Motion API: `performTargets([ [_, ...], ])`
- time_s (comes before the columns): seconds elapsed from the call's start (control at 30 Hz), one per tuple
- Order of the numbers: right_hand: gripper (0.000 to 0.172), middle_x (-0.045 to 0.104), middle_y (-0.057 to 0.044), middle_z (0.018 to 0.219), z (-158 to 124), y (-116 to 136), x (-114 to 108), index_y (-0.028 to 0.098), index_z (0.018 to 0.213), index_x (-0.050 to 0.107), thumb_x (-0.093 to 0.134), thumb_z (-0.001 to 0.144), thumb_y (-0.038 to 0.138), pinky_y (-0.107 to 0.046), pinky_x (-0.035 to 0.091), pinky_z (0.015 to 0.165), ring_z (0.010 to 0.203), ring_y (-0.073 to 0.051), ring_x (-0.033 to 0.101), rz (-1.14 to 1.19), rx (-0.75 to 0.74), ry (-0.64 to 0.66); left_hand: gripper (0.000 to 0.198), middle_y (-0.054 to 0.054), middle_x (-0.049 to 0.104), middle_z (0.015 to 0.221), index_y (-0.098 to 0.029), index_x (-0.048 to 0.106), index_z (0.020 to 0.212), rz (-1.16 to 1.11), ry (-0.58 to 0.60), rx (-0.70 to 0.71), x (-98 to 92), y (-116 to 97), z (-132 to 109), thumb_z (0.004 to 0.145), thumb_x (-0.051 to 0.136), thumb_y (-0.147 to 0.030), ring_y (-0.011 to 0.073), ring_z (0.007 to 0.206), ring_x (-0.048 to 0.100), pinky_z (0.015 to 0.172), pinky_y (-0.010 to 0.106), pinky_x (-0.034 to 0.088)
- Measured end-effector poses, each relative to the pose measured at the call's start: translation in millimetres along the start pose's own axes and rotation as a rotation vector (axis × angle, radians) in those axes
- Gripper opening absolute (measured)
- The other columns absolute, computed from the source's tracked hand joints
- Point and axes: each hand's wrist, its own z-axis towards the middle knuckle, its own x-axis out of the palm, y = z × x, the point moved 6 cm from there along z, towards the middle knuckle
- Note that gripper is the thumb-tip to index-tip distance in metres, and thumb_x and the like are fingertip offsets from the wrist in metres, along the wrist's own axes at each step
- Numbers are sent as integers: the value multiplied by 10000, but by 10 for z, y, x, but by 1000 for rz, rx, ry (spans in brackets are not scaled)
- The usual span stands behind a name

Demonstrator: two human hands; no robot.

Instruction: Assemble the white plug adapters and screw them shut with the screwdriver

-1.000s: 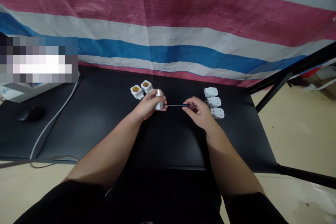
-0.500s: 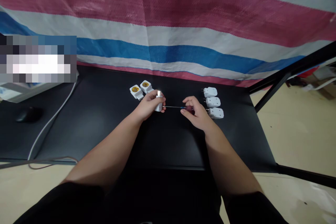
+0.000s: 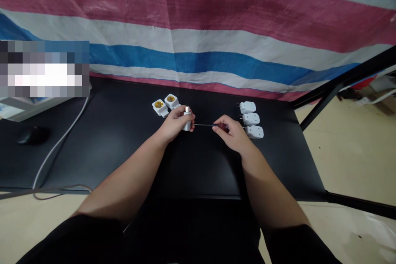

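- head view: left hand (image 3: 176, 126) wrapped round a white plastic plug (image 3: 187, 126), fingers (image 3: 182, 113) closed on its body, metal pins (image 3: 187, 109) pointing up
- right hand (image 3: 232, 134) pinching a screwdriver (image 3: 222, 127) by its dark red handle, thumb and fingers nearly closed
- thin steel shaft (image 3: 204, 124) runs level to the plug; contact at tip can't be told
- plug sits between hands, over a black table (image 3: 201, 165); resting or lifted, can't tell
- plug likely light, hard, smooth, may slip; best held by body, not pins
- screwdriver likely light, stiff; hold by handle
- two white lamp holders (image 3: 163, 103) with yellow centres beyond left hand
- three white plugs (image 3: 251, 119) just beside right hand
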Motion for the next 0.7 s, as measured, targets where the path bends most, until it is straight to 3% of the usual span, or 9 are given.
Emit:
performTargets([
  [0.17, 523, 666, -20, 694, 30, 1, -1, 238, 785, 689, 550, 1146, 590, -357, 456, 658, 652, -194, 610, -94, -9, 23, 274, -1, 701, 725, -198, 619, 868, 15, 0, -16, 10, 11, -4, 791, 862, -299, 154, 585, 707, 549, 262, 602],
  [0.33, 217, 723, -12, 853, -6, 46, -41, 269, 1160, 754, 737, 1047, 454, -352, 507, 691, 716, -197, 632, -37, -65, 9, 291, 3, 697, 735, -199, 615, 857, 34, 22, -7, 24, 19, -4, 788, 877, -303, 166, 608, 719, 561, 274, 611],
  [0.47, 193, 744, -16, 851, -10, 19, -20, 259, 1059, 750, 745, 1041, 451, -340, 496, 673, 708, -189, 637, 10, -13, 3, 276, 2, 692, 727, -199, 617, 862, 2, 4, -1, 1, 16, 3, 797, 865, -303, 157, 588, 701, 545, 268, 593],
  [0.63, 411, 680, -13, 738, 29, 6, 1, 245, 862, 708, 603, 1130, 539, -356, 452, 662, 669, -191, 606, -77, -7, 27, 280, 9, 700, 725, -197, 620, 865, 20, 22, -8, 6, 20, -1, 800, 869, -307, 164, 590, 713, 547, 273, 603],
  [0.7, 333, 689, -15, 780, 26, 6, -5, 249, 950, 714, 606, 1130, 508, -360, 475, 694, 701, -196, 626, -73, -24, 33, 277, 10, 700, 727, -196, 621, 866, 20, 23, -8, 10, 14, -4, 801, 868, -304, 162, 589, 712, 544, 271, 602],
])
